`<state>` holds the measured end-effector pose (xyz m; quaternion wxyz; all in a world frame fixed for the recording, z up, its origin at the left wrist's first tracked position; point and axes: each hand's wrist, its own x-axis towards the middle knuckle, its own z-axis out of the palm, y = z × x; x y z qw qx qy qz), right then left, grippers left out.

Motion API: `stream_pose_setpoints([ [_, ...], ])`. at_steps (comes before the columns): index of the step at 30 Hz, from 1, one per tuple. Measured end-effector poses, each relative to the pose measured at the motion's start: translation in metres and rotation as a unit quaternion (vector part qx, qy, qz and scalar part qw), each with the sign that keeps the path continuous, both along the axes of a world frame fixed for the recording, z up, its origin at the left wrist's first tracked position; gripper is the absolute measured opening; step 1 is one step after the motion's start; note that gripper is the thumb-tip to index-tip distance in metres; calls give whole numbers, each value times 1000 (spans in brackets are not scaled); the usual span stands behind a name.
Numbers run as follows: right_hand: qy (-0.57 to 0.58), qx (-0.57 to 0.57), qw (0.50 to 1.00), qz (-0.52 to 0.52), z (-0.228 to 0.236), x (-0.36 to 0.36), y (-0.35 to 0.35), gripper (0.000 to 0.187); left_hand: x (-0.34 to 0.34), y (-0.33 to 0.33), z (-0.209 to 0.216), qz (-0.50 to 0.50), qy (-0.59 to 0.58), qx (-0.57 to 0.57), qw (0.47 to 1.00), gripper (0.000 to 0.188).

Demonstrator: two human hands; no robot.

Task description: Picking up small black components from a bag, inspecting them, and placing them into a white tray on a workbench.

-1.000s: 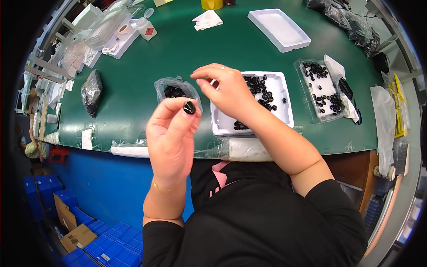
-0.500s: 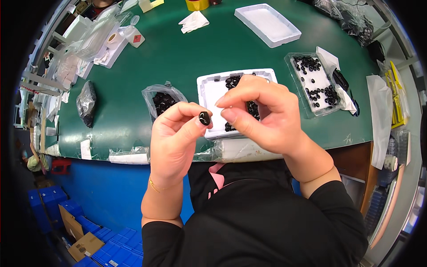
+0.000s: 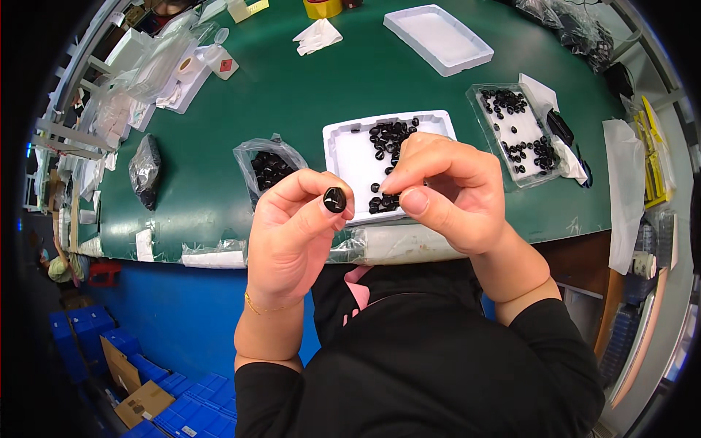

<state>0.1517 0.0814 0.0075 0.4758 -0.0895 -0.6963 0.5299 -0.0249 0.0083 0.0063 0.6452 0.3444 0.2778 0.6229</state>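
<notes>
A glossy black oval piece (image 3: 335,199), like a small polished bead, is pinched between the thumb and index finger of my left hand (image 3: 292,226). To its right, my right hand (image 3: 456,193) hovers over the near right part of a white tray (image 3: 342,157). The thumb and index fingertip of that hand are a little apart, and nothing shows between them. Many more black pieces (image 3: 391,135) lie in the tray's right half, partly hidden by my right hand. Left of the tray, an open clear bag (image 3: 272,168) holds similar black pieces.
A clear-rimmed tray of black pieces (image 3: 520,139) lies at the right. A white tray (image 3: 438,40) and a white glove or cloth (image 3: 318,36) are farther back. At the left are a filled plastic bag (image 3: 144,171) and a white bottle (image 3: 221,62). The green table's (image 3: 197,226) front edge curves before me.
My right hand has moved slightly right and away from my left hand. The black piece has turned a little in my left fingers; its light streak looks different.
</notes>
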Motion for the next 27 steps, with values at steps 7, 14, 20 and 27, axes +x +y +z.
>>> stream_pose_setpoints([
  [7, -86, 43, 991, -95, -11, 19, 23, 6, -41, 11, 2, 156, 378, 7, 913, 9],
  [14, -419, -12, 895, -150, -54, 33, 40, 8, -77, 24, -27, 280, 850, 72, 440, 7],
  [20, -459, 139, 866, -142, -85, 22, 39, 8, -9, 43, -55, 139, 735, 245, 617, 7],
  [27, -476, 158, 851, -156, -85, 12, 37, 9, 6, 51, -95, 35, 776, 220, 590, 8],
])
